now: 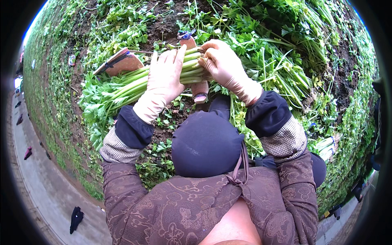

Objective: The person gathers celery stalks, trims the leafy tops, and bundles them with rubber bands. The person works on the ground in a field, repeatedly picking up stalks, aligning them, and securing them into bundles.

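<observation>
A bunch of celery [134, 84] lies across a padded, fabric-wrapped support [200, 90], leaves to the left and root ends to the right. My left hand [165, 72], in a pale rubber glove, rests on the stalks with its fingers stretched out over them. My right hand [219, 62], gloved alike, pinches at the root end with thumb and fingers; what exactly lies between them is too small to tell. Left of my left hand, a tan board-like piece with a dark strap [124, 64] lies against the stalks. A thin rod [142, 52] runs from it towards my left fingers.
Cut celery [284, 73] lies in a heap on the right, roots towards me. A bundle with blue ties [326, 147] is farther right. Leafy plants and dark soil [165, 18] surround me. A paved path [58, 196] with dark items on it runs along the lower left.
</observation>
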Demonstrator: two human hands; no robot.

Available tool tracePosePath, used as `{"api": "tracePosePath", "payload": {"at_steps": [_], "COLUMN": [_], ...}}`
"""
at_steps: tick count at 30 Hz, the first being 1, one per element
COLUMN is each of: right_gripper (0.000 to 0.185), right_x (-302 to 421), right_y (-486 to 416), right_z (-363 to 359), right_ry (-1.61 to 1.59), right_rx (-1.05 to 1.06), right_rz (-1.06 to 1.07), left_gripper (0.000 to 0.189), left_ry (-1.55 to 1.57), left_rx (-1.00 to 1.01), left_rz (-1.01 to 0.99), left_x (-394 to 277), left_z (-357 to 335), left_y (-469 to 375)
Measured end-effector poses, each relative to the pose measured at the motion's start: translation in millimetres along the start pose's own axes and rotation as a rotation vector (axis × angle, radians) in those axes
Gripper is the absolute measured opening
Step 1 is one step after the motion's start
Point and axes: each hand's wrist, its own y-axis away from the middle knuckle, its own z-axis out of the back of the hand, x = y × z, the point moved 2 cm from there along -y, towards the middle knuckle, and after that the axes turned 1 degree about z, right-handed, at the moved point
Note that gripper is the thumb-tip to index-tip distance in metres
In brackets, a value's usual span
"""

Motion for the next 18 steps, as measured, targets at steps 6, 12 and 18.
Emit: {"api": "tracePosePath", "payload": {"at_steps": [6,12,18], "right_gripper": [0.022,0.020,0.020], "right_x": [1.6,3.7,6.0], "right_y": [-0.2,0.9,2.8], "right_z": [-1.3,0.6,6.4], "right_ry": [-0.065,-0.106,-0.123], "right_rx": [-0.016,-0.060,-0.016], "right_rz": [-0.047,-0.053,-0.096], "left_gripper": [0.098,0.105,0.087], "left_ry": [0.244,0.318,0.494], "left_rx": [0.109,0.027,-0.109], "left_rz": [0.012,-0.051,-0.084], "left_x": [11.4,8.9,15.3], "left_z": [-10.5,-0.3,11.7], "left_y": [-5.5,-2.2,1.2]}}
